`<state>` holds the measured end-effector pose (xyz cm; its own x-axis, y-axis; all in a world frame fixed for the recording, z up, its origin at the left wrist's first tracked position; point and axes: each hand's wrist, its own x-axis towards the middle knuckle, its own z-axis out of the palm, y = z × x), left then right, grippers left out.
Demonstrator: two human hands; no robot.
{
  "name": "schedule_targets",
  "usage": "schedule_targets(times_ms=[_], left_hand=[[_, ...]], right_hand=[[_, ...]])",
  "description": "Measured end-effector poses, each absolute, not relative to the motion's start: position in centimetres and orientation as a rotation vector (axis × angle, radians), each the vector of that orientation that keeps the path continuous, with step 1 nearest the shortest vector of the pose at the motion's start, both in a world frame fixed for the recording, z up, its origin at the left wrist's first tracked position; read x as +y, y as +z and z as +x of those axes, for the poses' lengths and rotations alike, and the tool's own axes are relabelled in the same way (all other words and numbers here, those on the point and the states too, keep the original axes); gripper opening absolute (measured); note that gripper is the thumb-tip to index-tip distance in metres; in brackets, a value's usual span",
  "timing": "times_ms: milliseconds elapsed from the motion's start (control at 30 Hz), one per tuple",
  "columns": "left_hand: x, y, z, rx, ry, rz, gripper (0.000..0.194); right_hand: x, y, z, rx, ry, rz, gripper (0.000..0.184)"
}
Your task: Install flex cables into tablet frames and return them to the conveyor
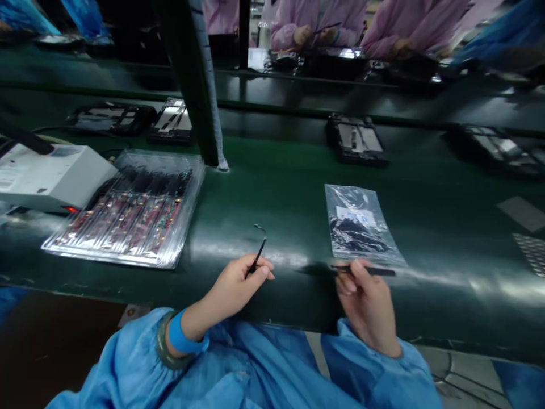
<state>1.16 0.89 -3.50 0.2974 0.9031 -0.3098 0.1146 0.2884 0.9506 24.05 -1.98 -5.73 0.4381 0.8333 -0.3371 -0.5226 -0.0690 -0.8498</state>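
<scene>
My left hand (238, 284) pinches a thin black part with a fine wire (258, 255) between thumb and fingers. The wire's curled, greenish end rises above the green work surface (264, 187). To the right, my right hand (368, 295) is closed around slim black tweezers (381, 271), held nearly level and pointing left. Just beyond that hand lies a clear plastic bag (355, 221) with a white label and dark small parts inside. What the covered fingers of the right hand do is partly hidden.
At left, a clear tray (166, 258) holds several circuit boards, beside a white box-shaped device (51, 176) with a red light. A dark post (191, 85) stands behind the tray. Black device housings (357, 139) lie along the back. Co-workers in pink sleeves (289, 34) work across the bench.
</scene>
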Motion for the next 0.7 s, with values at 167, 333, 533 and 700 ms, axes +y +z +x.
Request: schedule_targets(times_ms=[167, 333, 533, 700], left_hand=[[6.5, -2.0, 5.6, 0.940, 0.456, 0.858, 0.009], [14.2, -1.3, 12.3, 0.850, 0.454, 0.560, 0.018], [24.4, -1.9, 21.8, 0.956, 0.749, 0.394, 0.010], [29.5, -2.7, 27.4, 1.004, 0.912, 0.232, 0.035]], right_hand=[[-3.3, -7.0, 28.6, -0.146, 0.916, -1.293, 0.035], [-3.4, -7.4, 28.8, -0.161, 0.858, -1.255, 0.035], [-3.5, -8.3, 28.7, -0.327, 0.850, -1.360, 0.032], [-3.6, -9.1, 28.4, -0.419, 0.854, -1.513, 0.038]])
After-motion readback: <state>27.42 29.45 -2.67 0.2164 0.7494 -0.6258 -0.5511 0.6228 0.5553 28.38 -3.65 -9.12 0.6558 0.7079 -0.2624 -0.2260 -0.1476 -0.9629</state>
